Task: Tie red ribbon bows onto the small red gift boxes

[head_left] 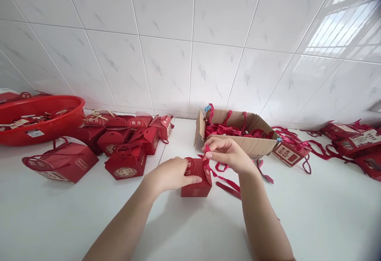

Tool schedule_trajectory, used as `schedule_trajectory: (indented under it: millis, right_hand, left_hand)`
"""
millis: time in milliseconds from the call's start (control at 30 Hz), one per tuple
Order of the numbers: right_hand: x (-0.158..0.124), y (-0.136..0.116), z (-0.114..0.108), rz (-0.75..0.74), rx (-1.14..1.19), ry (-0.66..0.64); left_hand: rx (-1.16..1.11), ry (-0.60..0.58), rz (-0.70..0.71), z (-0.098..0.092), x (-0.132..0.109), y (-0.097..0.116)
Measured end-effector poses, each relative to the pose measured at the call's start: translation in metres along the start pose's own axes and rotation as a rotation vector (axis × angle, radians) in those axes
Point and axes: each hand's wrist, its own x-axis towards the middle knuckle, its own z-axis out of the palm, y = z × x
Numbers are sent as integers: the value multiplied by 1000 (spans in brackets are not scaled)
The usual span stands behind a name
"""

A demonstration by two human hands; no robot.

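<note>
A small red gift box [196, 189] with pale lettering stands upright on the white table. My left hand [175, 173] grips it from the left, its thumb across the front and the other fingers behind the top. At the box's upper right, my right hand [224, 153] pinches a red ribbon [228, 181], whose loose length trails down to the right. Beside the box lies a flat dark red strip [228, 190].
Behind my hands sits an open cardboard box [253, 144] of red ribbons. Several red gift boxes [126, 169] and a red basin [59, 124] are on the left. More red boxes [361, 144] and loose ribbons lie right. A tiled wall [166, 66] rises behind.
</note>
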Motion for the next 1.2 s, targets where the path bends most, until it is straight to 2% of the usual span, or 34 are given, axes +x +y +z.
schedule_trajectory:
  millis: [133, 200, 267, 367, 533, 800, 1033, 1200]
  right_hand:
    - [4, 4, 1, 64, -152, -164]
    - [7, 9, 3, 113, -209, -276]
    - [10, 16, 7, 175, -259, -329]
    - [14, 23, 17, 255, -346, -301]
    - [17, 24, 32, 269, -486, -261]
    - [19, 28, 34, 304, -427, -322]
    - [21, 29, 32, 341, -333, -413]
    - [21, 27, 33, 374, -308, -415]
  left_hand:
    - [19, -21, -25, 2, 6, -2]
    - [15, -53, -48, -3, 5, -7]
    - [8, -81, -71, -8, 4, -14]
    - [-27, -132, -76, -15, 4, -22]
    - [-90, -219, -46, -19, 6, -26]
    - [-89, -249, -9, -19, 3, -23]
    - [-95, -226, 8, -19, 0, -19]
    - [-76, -243, 26, -18, -1, -19]
